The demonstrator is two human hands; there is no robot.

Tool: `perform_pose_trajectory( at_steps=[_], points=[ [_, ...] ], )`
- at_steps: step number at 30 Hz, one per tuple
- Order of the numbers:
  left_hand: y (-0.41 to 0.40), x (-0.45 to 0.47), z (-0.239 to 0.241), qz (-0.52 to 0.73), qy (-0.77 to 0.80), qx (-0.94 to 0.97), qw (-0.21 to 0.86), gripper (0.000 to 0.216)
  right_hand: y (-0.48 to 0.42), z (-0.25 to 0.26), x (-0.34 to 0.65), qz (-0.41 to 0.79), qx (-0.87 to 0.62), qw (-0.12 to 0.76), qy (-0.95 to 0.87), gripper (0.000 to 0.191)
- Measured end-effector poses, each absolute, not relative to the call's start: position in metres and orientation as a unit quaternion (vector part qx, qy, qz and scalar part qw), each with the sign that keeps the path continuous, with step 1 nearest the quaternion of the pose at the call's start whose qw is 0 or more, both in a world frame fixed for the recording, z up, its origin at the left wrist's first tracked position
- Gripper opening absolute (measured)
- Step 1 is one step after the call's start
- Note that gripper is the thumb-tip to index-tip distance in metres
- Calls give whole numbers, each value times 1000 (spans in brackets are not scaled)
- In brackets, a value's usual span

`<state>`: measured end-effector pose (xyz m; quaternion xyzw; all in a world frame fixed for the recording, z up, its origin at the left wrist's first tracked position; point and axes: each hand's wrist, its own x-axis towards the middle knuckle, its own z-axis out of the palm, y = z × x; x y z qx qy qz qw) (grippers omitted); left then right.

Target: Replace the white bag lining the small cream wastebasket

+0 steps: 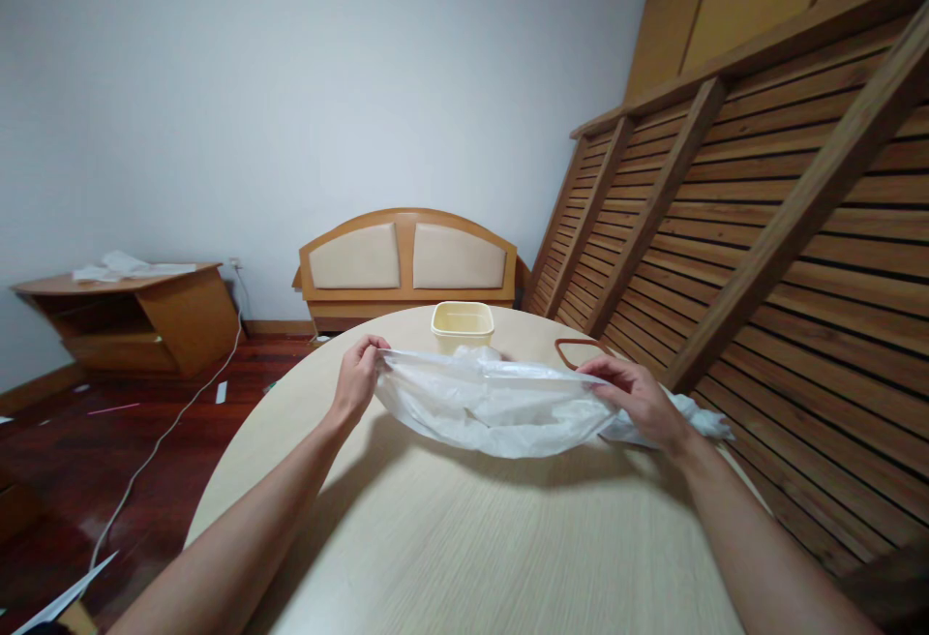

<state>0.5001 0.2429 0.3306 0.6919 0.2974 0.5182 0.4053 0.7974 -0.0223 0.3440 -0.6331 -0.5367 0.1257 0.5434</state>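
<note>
A thin white plastic bag (494, 412) is stretched sideways above the round table (464, 538), its middle sagging in a curve. My left hand (358, 376) pinches one upper corner of it. At the other end my right hand (639, 398) grips the top edge between thumb and fingers. More crumpled white plastic (701, 417) lies behind and to the right of my right hand; whether it is the same bag I cannot tell. Just beyond the bag stands a pale yellow plastic tub (463, 323), open at the top, its lower part partly covered by the bag.
A brown rounded frame (573, 343) lies on the table behind my right hand. Slatted wooden panels (726, 238) lean at the right. A headboard (406, 257) stands against the wall. At left are a low cabinet (166, 325) and a white cable (193, 398) across the floor.
</note>
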Motion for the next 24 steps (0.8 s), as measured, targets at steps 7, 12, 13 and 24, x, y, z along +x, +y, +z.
perform_pose_trajectory(
  at_steps=[7,12,13,24],
  points=[
    [240,492,339,356,246,772,466,65,-31,354,785,360,-522,439,-636,65],
    [233,490,338,160,217,857,439,51,-22,353,769,343,-564,382,-647,42],
    [231,490,338,130,199,871,430,46,-18,350,766,318,-590,371,-643,34],
    [197,492,335,-15,112,969,221,90,13,294,763,91,-709,336,-614,76]
  ],
)
